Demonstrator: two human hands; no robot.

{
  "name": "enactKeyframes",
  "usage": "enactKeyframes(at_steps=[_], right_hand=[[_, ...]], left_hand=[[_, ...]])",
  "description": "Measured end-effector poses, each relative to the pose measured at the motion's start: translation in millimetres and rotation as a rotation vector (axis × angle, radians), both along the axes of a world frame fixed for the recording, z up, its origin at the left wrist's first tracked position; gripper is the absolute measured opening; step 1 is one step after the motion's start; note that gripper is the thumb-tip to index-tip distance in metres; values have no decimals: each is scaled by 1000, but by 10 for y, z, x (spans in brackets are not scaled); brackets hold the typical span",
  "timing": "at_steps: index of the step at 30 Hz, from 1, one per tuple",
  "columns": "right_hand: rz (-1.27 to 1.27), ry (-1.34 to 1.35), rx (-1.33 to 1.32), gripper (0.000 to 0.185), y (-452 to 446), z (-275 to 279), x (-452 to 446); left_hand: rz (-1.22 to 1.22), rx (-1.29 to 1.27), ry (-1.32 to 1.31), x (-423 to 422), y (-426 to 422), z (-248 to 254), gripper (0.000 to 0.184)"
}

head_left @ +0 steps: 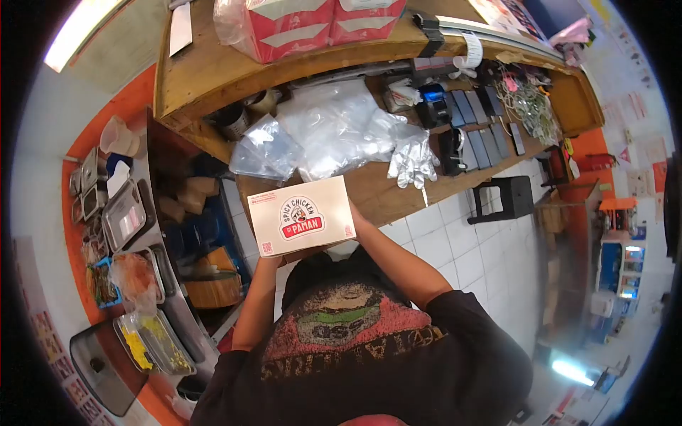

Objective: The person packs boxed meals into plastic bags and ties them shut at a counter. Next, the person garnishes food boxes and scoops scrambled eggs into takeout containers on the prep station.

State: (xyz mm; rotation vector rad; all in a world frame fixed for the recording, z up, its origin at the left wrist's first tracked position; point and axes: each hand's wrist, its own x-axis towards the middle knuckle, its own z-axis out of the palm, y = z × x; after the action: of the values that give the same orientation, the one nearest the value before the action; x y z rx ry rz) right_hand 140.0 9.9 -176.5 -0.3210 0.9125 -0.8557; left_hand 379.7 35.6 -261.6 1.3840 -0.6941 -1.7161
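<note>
A closed cardboard takeaway food box (264, 221), cream with a red "Spicy Chicken Paman" logo on its lid, is held in front of my body. My left hand (272, 260) supports it from below at the near left corner, its fingers mostly hidden under the box. On the other side my right hand (360, 221) grips the right edge, fingers out of sight behind it. Just beyond the box, clear plastic bags (330, 121) and a pile of thin plastic gloves (413, 160) lie on the wooden shelf.
Several dark phone-like devices (490, 145) and tangled cords (526, 106) are on the shelf's right part. Red-and-white boxes (291, 32) stand on the upper counter (192, 82). Metal trays with food (163, 348) line the left counter. A black stool (508, 199) is at right.
</note>
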Motion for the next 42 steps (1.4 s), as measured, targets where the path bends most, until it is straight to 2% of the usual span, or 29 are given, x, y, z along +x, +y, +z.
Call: enactKeyframes(at_steps=[6, 8, 9, 10, 12, 14, 16, 17, 18, 19, 20, 22, 24, 25, 26, 27, 28, 29, 30, 32, 33, 35, 36, 37, 38, 39, 41, 42], right_hand=[[156, -172, 118, 73, -138, -310, -184], [220, -97, 65, 77, -179, -284, -310], [263, 80, 24, 80, -215, -369, -381], [281, 73, 25, 80, -248, -352, -493], [338, 311, -95, 84, -305, -330, -692], [423, 392, -110, 82, -389, -190, -1053], [972, 483, -3, 65, -435, -185, -1383], [977, 483, 6, 65, -361, -107, -1536], [1012, 499, -117, 52, -290, 2, -1661], [1046, 511, -239, 40, -255, 57, -1773], [1057, 513, -231, 40, -270, -43, -1882], [662, 522, -363, 27, -331, -310, -2115], [400, 562, -278, 30, -682, -316, -2392], [302, 622, -311, 29, -967, -295, -2546], [122, 493, -310, 28, -1194, -385, -2699], [17, 614, -338, 27, -1406, -372, -2793], [-37, 672, -399, 28, -1577, -340, -2887], [-122, 600, -357, 34, -1720, -461, -2987], [-168, 597, -334, 35, -1794, -438, -3028], [-328, 1021, -617, 41, -1879, -563, -2958], [-328, 1015, -618, 41, -1867, -476, -2925], [-395, 1607, -787, 44, -1618, -158, -2833], [-372, 1432, -706, 39, -1497, -161, -2756], [-349, 1257, -622, 34, -1346, -177, -2672], [-238, 763, -390, 23, -1185, -262, -2578], [-247, 757, -380, 23, -1106, -265, -2472], [365, 325, 37, 35, -953, -239, -2293], [357, 321, 40, 35, -922, -156, -2216]], left_hand=[[164, 8, -92, 16, 232, 65, 44], [268, -1, -138, -38, 350, 121, 44], [332, -8, -159, -91, 395, 151, 44], [484, -8, -196, -179, 456, 154, 42], [773, 235, -214, -237, 643, 131, 35], [597, 279, -271, -459, 1163, 26, 23], [342, 290, -330, -1086, 1378, 116, 14], [191, 252, -362, -1524, 1369, 214, 11], [-4, 106, -395, -1851, 1231, 228, 13], [-72, 26, -446, -2183, 991, 362, 17], [-137, -59, -494, -2456, 682, 544, 22], [-92, -138, -506, -2803, 198, 741, 27], [110, -352, -514, -3019, -232, 734, 30], [60, -368, -668, -3016, -469, 665, 34], [2, -376, -824, -2998, -653, 561, 37], [17, -364, -834, -2981, -822, 472, 37], [-13, -469, -1234, -2971, -967, 385, 36], [-54, -570, -1636, -2967, -1051, 316, 36], [-49, -563, -1646, -2961, -1108, 274, 36], [-237, -609, -1641, -2939, -1195, 191, 29], [-252, -626, -1564, -2904, -1223, 102, 20], [-251, -555, -1502, -2888, -1261, 218, 17], [-249, -487, -1435, -2886, -1257, 256, 14], [-116, -558, -1483, -2893, -1268, 263, 12], [-129, -561, -1489, -2894, -1254, 269, 12], [-90, -596, -1420, -2915, -1278, 405, 10], [-62, -628, -1349, -3001, -1254, 688, 8], [-103, -631, -1277, -3059, -1217, 842, 8]])
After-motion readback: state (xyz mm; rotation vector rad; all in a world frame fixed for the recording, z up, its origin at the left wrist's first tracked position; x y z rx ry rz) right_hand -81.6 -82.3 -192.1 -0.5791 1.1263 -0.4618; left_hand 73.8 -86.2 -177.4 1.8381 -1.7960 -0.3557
